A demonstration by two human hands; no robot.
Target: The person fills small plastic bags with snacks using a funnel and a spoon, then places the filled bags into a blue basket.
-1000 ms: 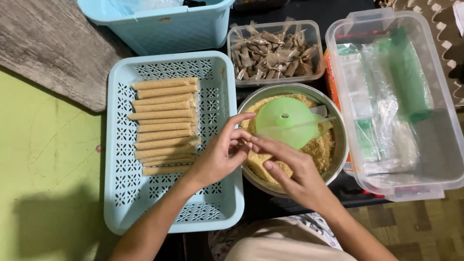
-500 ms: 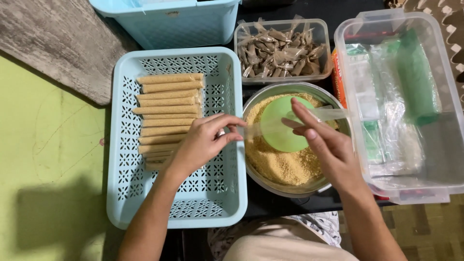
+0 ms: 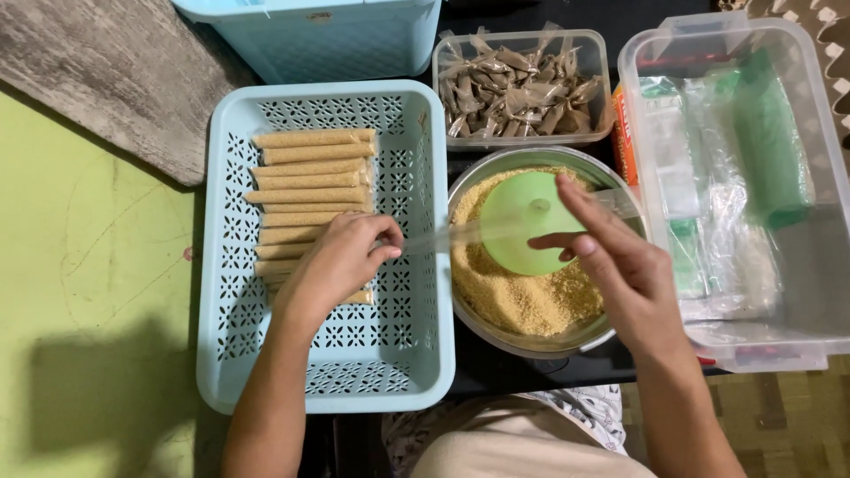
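My left hand (image 3: 341,261) is over the pale blue slotted basket (image 3: 398,354) and pinches one end of a long, empty clear plastic sleeve (image 3: 460,235). The sleeve stretches to the right across a green funnel (image 3: 518,221). My right hand (image 3: 611,265) holds the other end above the funnel, with the index finger extended. The funnel lies in a metal bowl (image 3: 531,345) of golden-brown crumbs (image 3: 522,296). A row of several crumb-filled sleeves (image 3: 310,168) lies in the basket's far half, partly under my left hand.
A clear tub of brown wrapped pieces (image 3: 522,88) stands behind the bowl. At the right, a large clear bin (image 3: 761,177) holds plastic bags and green rolls. A blue tub (image 3: 310,35) stands at the top, and a green mat (image 3: 88,265) lies at the left.
Both hands were together over the bowl's left rim. They have drawn apart, left over the basket and right over the funnel, pulling the clear sleeve out straight between them.
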